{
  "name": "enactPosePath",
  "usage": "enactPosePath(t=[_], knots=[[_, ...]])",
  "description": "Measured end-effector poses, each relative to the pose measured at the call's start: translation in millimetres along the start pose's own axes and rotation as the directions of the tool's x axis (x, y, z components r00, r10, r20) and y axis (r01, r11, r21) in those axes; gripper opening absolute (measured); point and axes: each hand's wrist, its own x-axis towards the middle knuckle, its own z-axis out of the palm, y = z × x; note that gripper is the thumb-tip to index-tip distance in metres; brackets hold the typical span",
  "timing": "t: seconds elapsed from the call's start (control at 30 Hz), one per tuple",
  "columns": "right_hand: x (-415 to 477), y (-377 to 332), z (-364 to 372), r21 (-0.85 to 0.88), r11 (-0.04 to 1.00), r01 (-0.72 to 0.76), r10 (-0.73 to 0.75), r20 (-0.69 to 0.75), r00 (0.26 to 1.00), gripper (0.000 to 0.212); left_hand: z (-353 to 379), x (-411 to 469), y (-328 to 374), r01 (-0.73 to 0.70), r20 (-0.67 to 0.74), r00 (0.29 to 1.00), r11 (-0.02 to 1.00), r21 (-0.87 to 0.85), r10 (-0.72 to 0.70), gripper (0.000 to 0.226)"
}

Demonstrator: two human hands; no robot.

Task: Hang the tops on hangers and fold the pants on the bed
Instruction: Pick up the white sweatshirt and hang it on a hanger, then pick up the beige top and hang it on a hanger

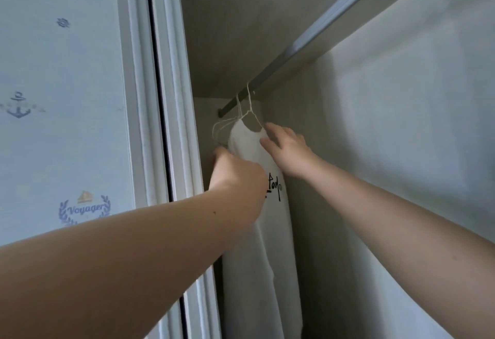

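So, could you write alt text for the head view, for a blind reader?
A person's left hand and right hand touch the shoulders of a white T-shirt with black lettering, hanging on a thin white wire hanger from a dark wardrobe rail.

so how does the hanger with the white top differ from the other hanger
The loaded hanger carries a white top with black print; the bare hanger carries nothing. The bare hanger hangs nearer the wall end of the rail. The right hand pinches the top's shoulder; the left hand reaches toward the bare one. Both are thin, white, hooked on that rail.
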Motion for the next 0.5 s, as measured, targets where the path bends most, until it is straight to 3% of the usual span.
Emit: enactPosePath(t=[0.07, 0.17, 0.3, 0.5], knots=[[-22.7, 0.6, -13.8, -0.214, 0.976, 0.044, -0.047, -0.009, 0.999, 0.061, -1.7, -20.0, -4.9, -0.026, -0.068, 0.997, 0.999, 0.032, 0.028, 0.037], [-56.0, -9.2, -30.8, -0.336, 0.939, 0.068, -0.083, -0.028, 0.996, 0.064, 0.3, -57.1, -19.1, -0.053, -0.162, 0.985, 0.995, 0.081, 0.066, 0.062], [-105.2, -46.7, -41.9, -0.408, 0.905, 0.122, -0.149, -0.035, 0.988, 0.070, 11.5, -120.5, -51.5, -0.106, -0.273, 0.954, 0.992, 0.072, 0.122, 0.082], [-199.8, -143.6, -35.7, -0.361, 0.905, 0.224, -0.226, 0.039, 0.973, 0.067, 35.4, -242.3, -117.5, -0.049, -0.203, 0.978, 0.998, -0.024, 0.043, 0.094]])
